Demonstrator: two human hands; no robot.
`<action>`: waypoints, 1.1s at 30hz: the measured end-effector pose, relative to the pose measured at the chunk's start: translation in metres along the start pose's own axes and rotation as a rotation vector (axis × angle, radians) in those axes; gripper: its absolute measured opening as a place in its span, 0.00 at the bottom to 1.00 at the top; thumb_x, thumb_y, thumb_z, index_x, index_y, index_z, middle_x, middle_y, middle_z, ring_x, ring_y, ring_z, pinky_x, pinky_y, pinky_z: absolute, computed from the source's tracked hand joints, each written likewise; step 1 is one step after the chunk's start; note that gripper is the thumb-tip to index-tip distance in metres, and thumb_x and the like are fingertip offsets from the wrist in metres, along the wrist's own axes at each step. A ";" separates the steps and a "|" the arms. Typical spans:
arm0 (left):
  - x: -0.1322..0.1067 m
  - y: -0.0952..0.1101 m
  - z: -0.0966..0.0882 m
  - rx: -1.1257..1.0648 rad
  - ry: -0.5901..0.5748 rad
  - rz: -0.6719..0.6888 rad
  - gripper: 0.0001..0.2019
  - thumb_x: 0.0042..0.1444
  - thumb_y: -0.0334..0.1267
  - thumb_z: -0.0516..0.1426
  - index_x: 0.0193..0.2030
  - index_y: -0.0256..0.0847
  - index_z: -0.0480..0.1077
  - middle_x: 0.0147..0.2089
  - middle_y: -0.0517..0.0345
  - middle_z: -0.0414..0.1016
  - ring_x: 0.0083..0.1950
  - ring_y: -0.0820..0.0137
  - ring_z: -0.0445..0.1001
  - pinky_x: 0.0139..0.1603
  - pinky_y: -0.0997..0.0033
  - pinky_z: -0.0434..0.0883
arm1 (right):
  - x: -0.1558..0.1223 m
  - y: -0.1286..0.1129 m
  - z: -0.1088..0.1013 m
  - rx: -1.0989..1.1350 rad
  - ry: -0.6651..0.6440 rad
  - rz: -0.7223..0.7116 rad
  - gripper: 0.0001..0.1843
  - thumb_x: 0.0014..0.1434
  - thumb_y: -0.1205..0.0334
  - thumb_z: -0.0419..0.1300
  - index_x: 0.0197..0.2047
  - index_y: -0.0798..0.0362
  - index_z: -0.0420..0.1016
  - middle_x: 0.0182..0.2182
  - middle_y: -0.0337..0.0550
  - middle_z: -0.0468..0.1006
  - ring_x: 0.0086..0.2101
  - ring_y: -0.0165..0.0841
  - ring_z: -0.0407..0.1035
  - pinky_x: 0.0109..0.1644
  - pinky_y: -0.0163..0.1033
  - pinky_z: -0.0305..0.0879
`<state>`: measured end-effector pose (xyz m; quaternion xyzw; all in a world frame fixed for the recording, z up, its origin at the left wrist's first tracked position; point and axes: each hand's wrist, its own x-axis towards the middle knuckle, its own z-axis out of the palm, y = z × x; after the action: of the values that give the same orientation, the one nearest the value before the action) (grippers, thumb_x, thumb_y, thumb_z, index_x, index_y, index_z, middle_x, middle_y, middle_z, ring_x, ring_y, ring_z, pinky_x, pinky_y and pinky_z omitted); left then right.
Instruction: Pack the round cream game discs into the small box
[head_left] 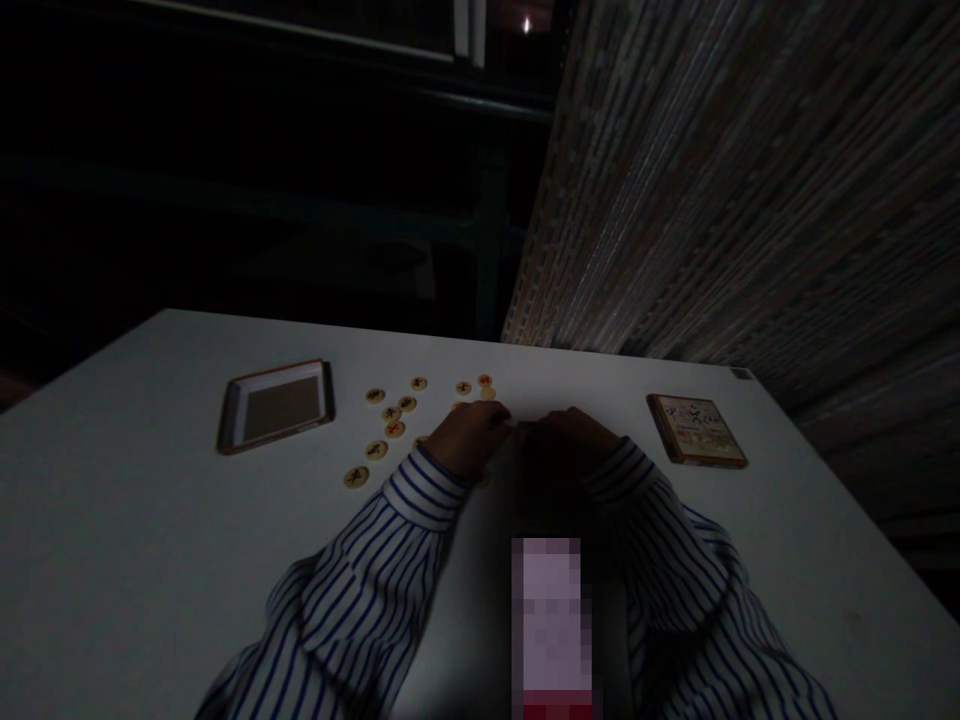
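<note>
On a white table, several round wooden Chinese chess pieces [376, 450] with black or red characters lie loosely spread left of my hands. My left hand [472, 435] is over the right end of this spread, its fingers bent and pinched together; a small pale edge shows at the fingertips, too dim to name. To its right, my right hand [574, 435] has its fingers curled in and pointing toward the left hand. What it holds, if anything, is hidden in the dark. A dark patch lies under the right hand; I cannot tell whether it is an object or shadow.
A shallow open tin tray [238, 447] rests on the left of the table [135, 520]. A flat box with a printed cover [697, 432] lies on the right. Behind hangs a striped curtain [645, 180]. A pixelated patch [551, 620] covers the lower middle.
</note>
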<state>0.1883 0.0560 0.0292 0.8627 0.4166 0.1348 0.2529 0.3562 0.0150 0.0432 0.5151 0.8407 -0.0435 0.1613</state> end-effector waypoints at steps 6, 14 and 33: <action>-0.001 0.000 0.000 -0.003 0.003 0.000 0.14 0.52 0.39 0.49 0.42 0.38 0.70 0.41 0.52 0.75 0.41 0.67 0.72 0.41 0.71 0.66 | -0.001 0.000 0.001 -0.010 0.021 -0.008 0.15 0.56 0.56 0.47 0.34 0.52 0.72 0.35 0.47 0.76 0.37 0.37 0.70 0.36 0.39 0.62; 0.000 -0.001 0.001 -0.003 -0.001 -0.010 0.13 0.52 0.38 0.50 0.42 0.38 0.70 0.40 0.52 0.75 0.41 0.67 0.72 0.41 0.70 0.66 | 0.001 0.001 0.002 0.014 0.009 0.000 0.14 0.55 0.55 0.49 0.35 0.52 0.73 0.35 0.46 0.76 0.37 0.38 0.70 0.36 0.39 0.62; -0.003 -0.001 -0.007 0.034 0.013 -0.030 0.14 0.52 0.38 0.50 0.42 0.38 0.70 0.40 0.52 0.74 0.41 0.67 0.71 0.40 0.71 0.66 | -0.003 0.008 0.002 -0.009 0.068 0.020 0.14 0.56 0.57 0.48 0.35 0.51 0.73 0.35 0.46 0.76 0.36 0.37 0.70 0.33 0.37 0.60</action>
<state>0.1830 0.0563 0.0345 0.8596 0.4335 0.1296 0.2374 0.3651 0.0154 0.0432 0.5240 0.8406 -0.0206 0.1352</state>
